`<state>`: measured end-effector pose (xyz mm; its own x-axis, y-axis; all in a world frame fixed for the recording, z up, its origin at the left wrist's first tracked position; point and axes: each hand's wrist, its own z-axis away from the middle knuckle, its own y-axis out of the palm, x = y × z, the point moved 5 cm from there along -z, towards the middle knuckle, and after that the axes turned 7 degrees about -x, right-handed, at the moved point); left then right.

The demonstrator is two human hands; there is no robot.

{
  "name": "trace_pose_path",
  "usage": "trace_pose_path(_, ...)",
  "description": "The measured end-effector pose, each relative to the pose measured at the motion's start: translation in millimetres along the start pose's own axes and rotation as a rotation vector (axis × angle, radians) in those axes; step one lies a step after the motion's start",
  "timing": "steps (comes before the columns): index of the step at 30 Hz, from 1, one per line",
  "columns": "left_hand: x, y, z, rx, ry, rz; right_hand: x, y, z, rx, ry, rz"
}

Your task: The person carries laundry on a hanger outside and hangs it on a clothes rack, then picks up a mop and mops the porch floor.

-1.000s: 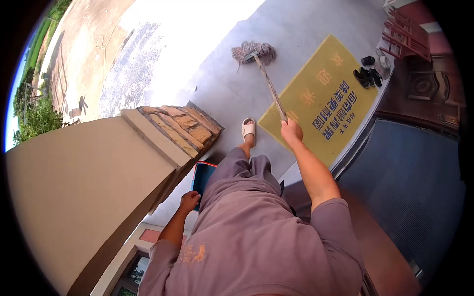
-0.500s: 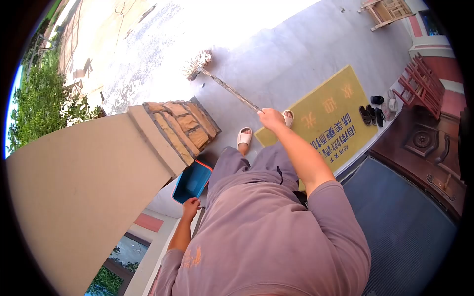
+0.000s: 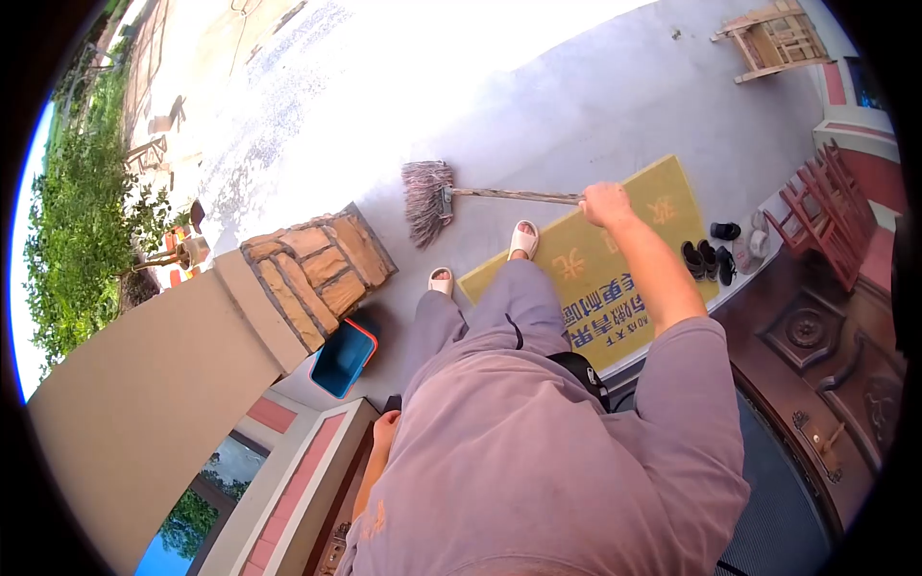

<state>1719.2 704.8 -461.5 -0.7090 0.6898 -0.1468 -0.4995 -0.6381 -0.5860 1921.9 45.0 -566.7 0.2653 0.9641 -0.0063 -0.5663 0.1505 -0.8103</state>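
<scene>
My right hand [image 3: 607, 204] is closed around the end of a worn wooden mop handle [image 3: 519, 195]. The string mop head [image 3: 426, 202] lies on the grey floor, out to the left of that hand. Down by my left side, my left hand [image 3: 386, 426] is partly hidden by my shirt, and its fingers are hard to make out. A small dark object [image 3: 394, 403] shows just beyond it. The nearest larger thing to that hand is a blue bucket [image 3: 343, 359] with a red rim.
A yellow mat [image 3: 615, 259] with lettering lies under one sandalled foot. Several shoes [image 3: 727, 266] and a red wooden rack [image 3: 823, 216] stand right. A stone-faced pillar [image 3: 317, 274] rises left, a carved door [image 3: 816, 355] right. A wooden chair-like piece [image 3: 776, 43] stands far off.
The mop head has swung nearer and to the right, its handle now almost level across the view. My right hand has moved right, my left hand back along my side. My feet have shifted.
</scene>
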Motion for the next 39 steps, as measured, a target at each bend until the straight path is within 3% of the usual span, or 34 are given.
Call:
trace_pose_path(1,-9,9,0,0.001,0.006,-0.004,-37,-23,-3,-0.019,-0.006,0.056)
trace_pose_path(3,-13,27,-12,0.154,-0.024,0.278,-103,-69,-5,-0.048,0.031,0.138)
trace_pose_path(6,7,51,-47,0.098,0.129,0.192,-184,-113,-7,-0.131,0.141,0.207)
trace_pose_path(7,-2,48,-51,0.082,0.015,0.206,-205,-115,-14,-0.132,0.160,0.209)
trace_pose_path(8,-15,49,-52,0.093,0.029,0.198,-222,-117,-23,-0.189,0.209,0.199)
trace_pose_path(10,-51,42,-46,0.040,0.202,0.125,-233,-124,-23,-0.251,0.272,0.184)
trace_pose_path(11,-102,37,-21,0.028,0.281,-0.009,-222,-130,-25,-0.212,0.280,0.273)
trace_pose_path(13,-115,40,-37,0.024,0.297,-0.073,-225,-143,-13,-0.172,0.293,0.359)
trace_pose_path(18,-175,44,-66,0.090,0.308,-0.186,-246,-171,59,-0.300,0.313,0.008)
trace_pose_path(20,-219,43,-64,0.092,0.306,-0.137,-235,-163,87,-0.373,0.251,-0.093)
trace_pose_path(22,-208,51,-121,0.162,0.293,0.005,-199,-168,106,-0.320,0.191,-0.194)
trace_pose_path(25,-247,53,-128,0.182,0.295,0.048,-135,-138,84,-0.271,0.041,-0.250)
trace_pose_path(33,-300,38,-164,0.137,0.259,0.149,60,-53,-125,-0.115,-0.249,-0.150)
trace_pose_path(36,-298,27,-175,0.055,0.198,0.267,75,-73,-181,-0.053,-0.237,-0.019)
trace_pose_path(39,-292,18,-167,-0.033,0.005,0.426,12,-104,-230,-0.015,-0.202,-0.026)
